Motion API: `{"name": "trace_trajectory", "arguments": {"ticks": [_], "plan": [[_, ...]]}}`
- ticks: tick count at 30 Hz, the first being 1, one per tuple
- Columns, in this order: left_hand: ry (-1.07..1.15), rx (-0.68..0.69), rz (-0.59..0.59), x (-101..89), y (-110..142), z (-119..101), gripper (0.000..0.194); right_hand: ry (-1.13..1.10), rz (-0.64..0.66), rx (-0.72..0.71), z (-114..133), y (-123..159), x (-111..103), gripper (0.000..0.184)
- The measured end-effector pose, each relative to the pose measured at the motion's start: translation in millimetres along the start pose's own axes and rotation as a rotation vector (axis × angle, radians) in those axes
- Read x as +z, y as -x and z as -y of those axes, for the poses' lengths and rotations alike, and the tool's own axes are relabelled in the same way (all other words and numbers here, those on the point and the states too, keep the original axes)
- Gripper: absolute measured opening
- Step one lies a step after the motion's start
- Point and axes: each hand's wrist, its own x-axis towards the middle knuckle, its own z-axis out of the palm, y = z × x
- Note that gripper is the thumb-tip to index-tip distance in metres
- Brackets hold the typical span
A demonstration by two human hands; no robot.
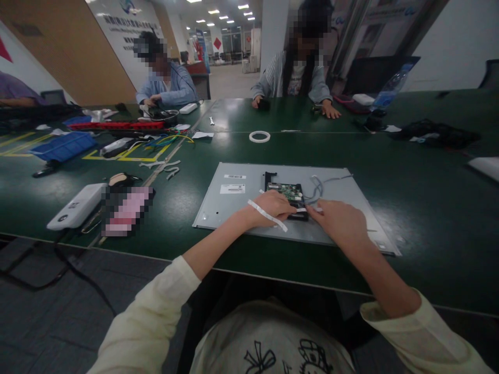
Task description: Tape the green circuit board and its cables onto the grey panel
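White tape strip is pinched by left hand and right hand toward the metal panel's near edge, presumably for tautness.

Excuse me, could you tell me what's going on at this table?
Someone has both hands at a circuit board on a flat grey panel. The left hand and right hand meet at the board's near edge, with a short white strip at their fingertips. A longer white strip lies across the left hand and wrist. A roll of tape lies beyond the panel, and other people sit around the table.
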Motion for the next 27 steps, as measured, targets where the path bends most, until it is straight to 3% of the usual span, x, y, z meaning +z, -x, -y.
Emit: {"name": "trace_trajectory", "arguments": {"ticks": [5, 27], "plan": [[-0.040, 0.007, 0.023, -4.4, -2, -5, 0.023, 0.021, -0.018, 0.071, -4, 5, 0, 0.052], [0.003, -0.044, 0.013, -12.9, 3, -2, 0.023, 0.016, 0.013, 0.117, -16, 3, 3, 0.038]]}}
